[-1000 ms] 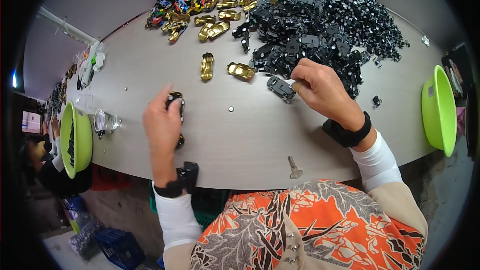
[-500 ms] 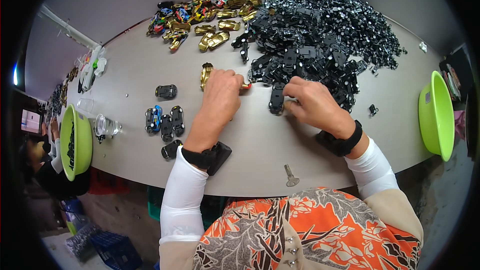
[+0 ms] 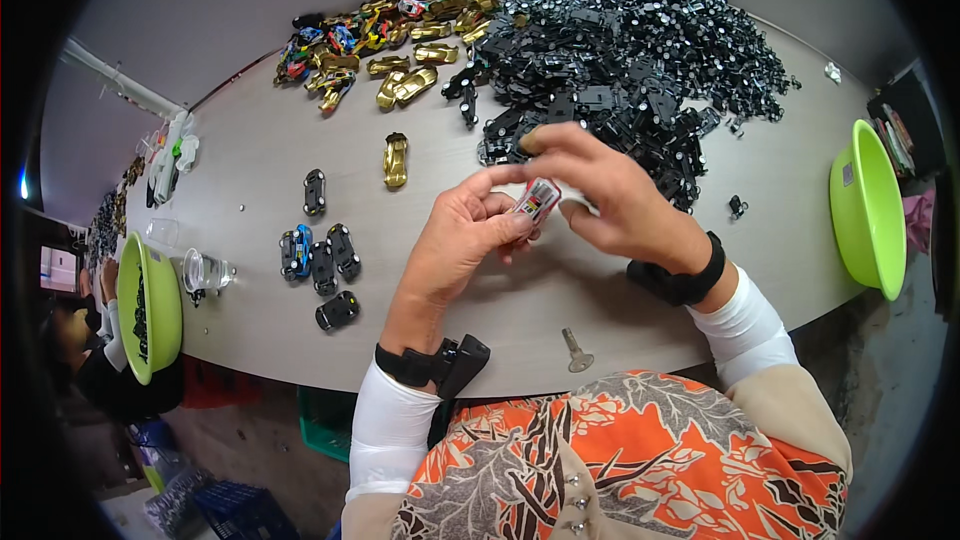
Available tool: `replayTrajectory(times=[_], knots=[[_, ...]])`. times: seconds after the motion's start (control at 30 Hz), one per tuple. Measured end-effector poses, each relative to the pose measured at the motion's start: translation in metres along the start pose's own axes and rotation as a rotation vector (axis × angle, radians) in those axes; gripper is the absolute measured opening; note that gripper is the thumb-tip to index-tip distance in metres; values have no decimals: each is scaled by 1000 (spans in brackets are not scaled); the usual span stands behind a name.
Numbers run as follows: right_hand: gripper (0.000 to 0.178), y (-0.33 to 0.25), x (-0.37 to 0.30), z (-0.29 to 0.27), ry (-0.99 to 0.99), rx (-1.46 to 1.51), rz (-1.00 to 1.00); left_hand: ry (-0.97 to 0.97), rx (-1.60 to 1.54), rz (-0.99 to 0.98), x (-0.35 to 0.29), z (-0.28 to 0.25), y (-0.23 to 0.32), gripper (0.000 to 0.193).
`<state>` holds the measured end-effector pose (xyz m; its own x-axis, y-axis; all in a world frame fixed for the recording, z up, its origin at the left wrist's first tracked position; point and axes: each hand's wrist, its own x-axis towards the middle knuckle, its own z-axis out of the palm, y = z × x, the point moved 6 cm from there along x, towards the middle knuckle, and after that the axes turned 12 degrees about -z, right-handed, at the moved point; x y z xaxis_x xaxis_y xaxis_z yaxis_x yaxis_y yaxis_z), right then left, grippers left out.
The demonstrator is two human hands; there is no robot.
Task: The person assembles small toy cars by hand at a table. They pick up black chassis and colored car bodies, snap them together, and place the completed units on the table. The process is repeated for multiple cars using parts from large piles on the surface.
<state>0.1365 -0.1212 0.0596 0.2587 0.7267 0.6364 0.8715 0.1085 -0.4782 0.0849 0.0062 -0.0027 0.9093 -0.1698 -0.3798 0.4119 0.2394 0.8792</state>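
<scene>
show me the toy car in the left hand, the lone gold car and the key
Toy car [image 3: 538, 199]: head view, pale middle
Lone gold car [image 3: 396, 162]: head view, mid-body
Key [image 3: 575, 351]: head view, shaft near bow

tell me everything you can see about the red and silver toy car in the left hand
The toy car is small and glossy, mostly silvery white with red along its edges and yellow and dark markings near the thumb end. It looks like metal or hard plastic. The left hand grips it above the table, lengthwise on a slant. The right hand is close by; contact is unclear. Its underside is hidden.
</scene>
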Motion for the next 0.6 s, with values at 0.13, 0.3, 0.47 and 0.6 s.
replayTrajectory(times=[0.13, 0.3, 0.47, 0.6], knots=[[20, -18, -1, 11, -214, -218, -197, -67, -41, -29, 1, 1, 0, 51], [16, -19, -3, 6, -323, -144, -133, -157, -28, -72, 0, 11, 0, 52], [15, -11, -4, -8, -270, -85, -33, -45, 27, -40, 2, 10, 8, 39], [19, 2, 1, -47, -112, -217, 220, 440, 599, 180, 12, -7, 13, 28]])
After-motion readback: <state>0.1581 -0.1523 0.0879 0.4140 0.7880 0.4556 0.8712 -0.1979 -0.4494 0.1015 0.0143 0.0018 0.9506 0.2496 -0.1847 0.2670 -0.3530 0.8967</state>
